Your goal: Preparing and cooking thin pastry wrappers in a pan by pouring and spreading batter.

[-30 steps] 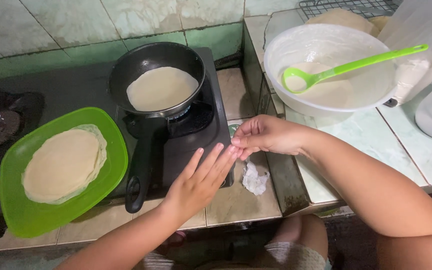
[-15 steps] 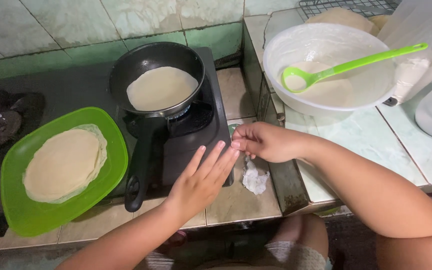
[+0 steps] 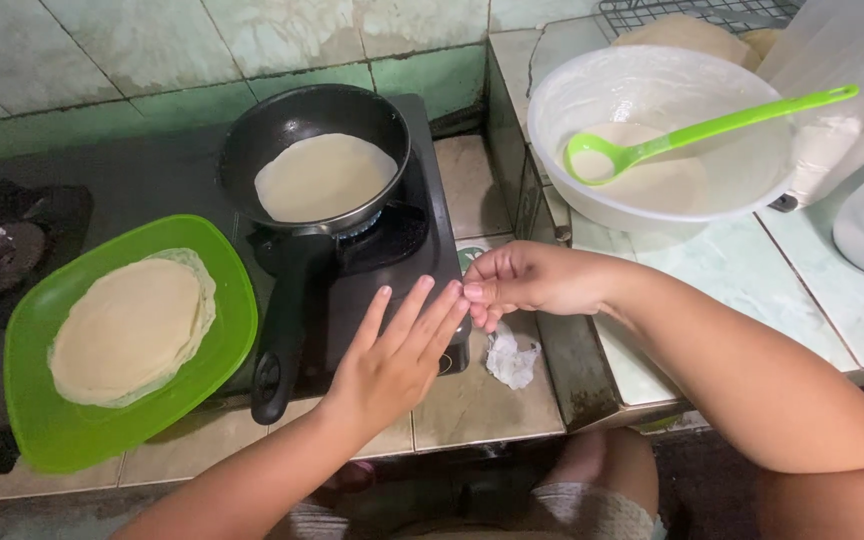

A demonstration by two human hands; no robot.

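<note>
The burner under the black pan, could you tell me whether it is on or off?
On: small blue flames show beneath the black pan, which holds a pale flat round.

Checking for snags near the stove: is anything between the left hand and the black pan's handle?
Nothing visible. The left hand hovers open over the stove top, just right of the pan handle, with only bare stove surface between them.

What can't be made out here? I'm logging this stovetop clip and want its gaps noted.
Head view:
- Flame under the black frying pan: the pan covers it.
- Stove knob: the left hand lies over it.
- Anything pinched by the right hand: fingertips too small.
- Wire rack: cut off by the top edge.
- Clear plastic bag: cut off at the right.
</note>
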